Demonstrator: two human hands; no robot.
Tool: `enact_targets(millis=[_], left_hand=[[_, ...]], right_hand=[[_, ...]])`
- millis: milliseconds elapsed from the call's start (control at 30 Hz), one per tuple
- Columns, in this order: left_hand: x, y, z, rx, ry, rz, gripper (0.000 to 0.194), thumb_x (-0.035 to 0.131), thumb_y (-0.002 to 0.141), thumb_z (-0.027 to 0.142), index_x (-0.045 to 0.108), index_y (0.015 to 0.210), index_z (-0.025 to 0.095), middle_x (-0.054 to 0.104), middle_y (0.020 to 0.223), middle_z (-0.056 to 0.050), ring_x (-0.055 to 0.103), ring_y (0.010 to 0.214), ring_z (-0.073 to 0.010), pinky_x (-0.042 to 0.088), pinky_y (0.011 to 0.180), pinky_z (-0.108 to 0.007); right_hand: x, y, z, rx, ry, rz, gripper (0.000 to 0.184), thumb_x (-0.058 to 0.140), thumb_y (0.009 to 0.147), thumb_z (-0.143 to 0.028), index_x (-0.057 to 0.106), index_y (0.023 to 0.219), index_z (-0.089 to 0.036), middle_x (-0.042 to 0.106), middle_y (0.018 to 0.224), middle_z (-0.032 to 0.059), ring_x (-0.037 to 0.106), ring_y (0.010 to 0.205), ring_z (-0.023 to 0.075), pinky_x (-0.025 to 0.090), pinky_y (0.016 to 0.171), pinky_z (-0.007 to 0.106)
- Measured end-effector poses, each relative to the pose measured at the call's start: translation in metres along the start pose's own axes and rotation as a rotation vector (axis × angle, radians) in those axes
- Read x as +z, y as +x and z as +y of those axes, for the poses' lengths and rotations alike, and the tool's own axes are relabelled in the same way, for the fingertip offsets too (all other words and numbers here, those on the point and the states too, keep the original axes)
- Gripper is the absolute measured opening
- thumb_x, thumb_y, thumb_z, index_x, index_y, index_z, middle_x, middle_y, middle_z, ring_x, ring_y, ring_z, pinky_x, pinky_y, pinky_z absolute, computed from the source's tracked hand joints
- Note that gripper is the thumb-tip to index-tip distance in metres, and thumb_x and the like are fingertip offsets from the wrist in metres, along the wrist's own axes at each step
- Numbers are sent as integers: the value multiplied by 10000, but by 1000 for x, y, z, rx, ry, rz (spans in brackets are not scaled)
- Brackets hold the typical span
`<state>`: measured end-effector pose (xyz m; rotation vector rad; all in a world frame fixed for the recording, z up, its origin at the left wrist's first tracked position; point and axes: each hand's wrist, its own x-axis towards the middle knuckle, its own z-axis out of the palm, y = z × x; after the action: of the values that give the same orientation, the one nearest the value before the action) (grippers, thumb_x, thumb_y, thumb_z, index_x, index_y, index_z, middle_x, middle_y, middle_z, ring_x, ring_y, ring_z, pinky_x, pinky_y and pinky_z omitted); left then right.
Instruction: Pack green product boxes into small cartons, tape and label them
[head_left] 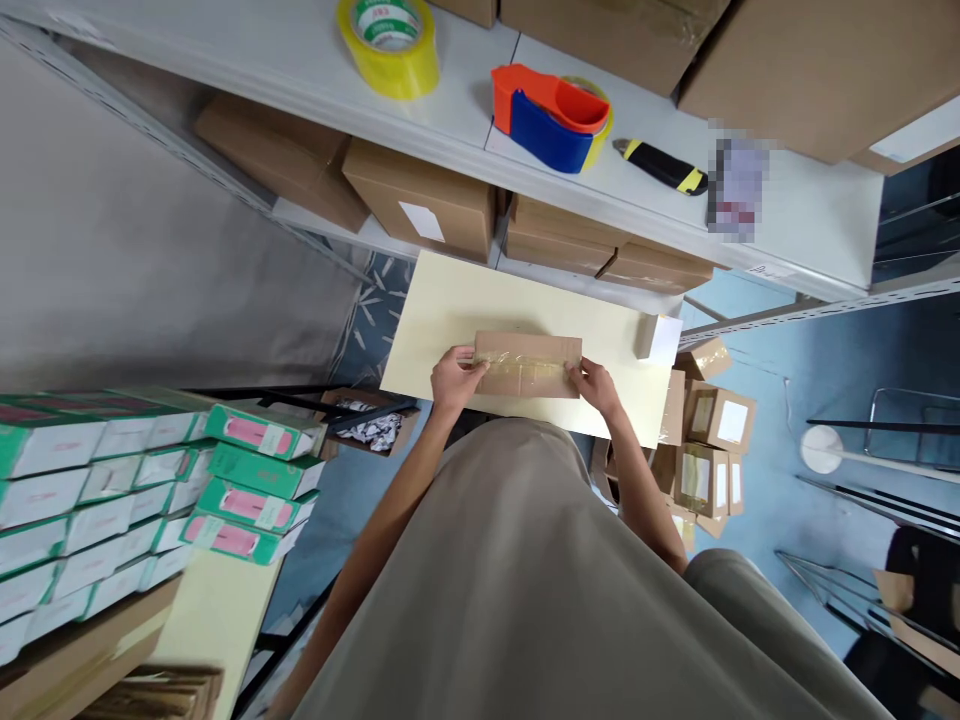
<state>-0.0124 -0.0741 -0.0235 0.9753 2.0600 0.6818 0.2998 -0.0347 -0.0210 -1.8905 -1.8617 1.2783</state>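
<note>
A brown cardboard box (529, 380) lies on the pale yellow tabletop (442, 300), with shiny clear tape running along its top seam. My left hand (456, 378) grips its left end, the thumb resting on the tape. At the opposite end my right hand (594, 384) holds the box, thumb and fingers closed on the edge. The fingers' undersides are hidden. To the right, a small white box (658, 338) stands near the table's edge.
The shelf above bears a yellow tape roll (390, 50), an orange-and-blue tape dispenser (551, 118) and a black-and-yellow utility knife (664, 168). Stacked green-and-white boxes (247, 510) stand left. Taped cartons (705, 450) sit on the floor at right.
</note>
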Motion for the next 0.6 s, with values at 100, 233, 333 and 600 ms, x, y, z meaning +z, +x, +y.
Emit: enact_targets(millis=[100,233,333,600], left_hand=[[9,3,2,-30,40,-60,326,875,821,231,728,1112,211,850,1160,-75,824,1023,-248,611,977,-341],[15,4,0,17,166,-85,342,850,870,232,695,1174,199,815,1230,-105,806,1097,-275,599,1020,-373],[16,0,0,105,287,-75,291,805,936,244,671,1192,208,766,1306,-132,786,1149,-295,590,1042,-395],[11,0,8,175,412,-118,246,745,1014,269,642,1231,215,719,1347,-146,780,1140,-307,605,1022,-411]], right_hand=[[-10,4,4,61,-45,-71,455,557,978,-688,544,823,-261,766,872,94,645,757,216,453,691,299],[-6,5,6,96,-38,-77,378,573,1001,-595,525,828,-262,767,916,95,626,767,206,427,681,296],[0,7,4,155,-161,-42,339,587,1022,-550,517,841,-272,750,872,91,624,755,225,391,676,311],[-1,10,-5,168,-247,-73,286,569,1092,-484,641,961,-240,827,1008,135,728,855,259,440,721,304]])
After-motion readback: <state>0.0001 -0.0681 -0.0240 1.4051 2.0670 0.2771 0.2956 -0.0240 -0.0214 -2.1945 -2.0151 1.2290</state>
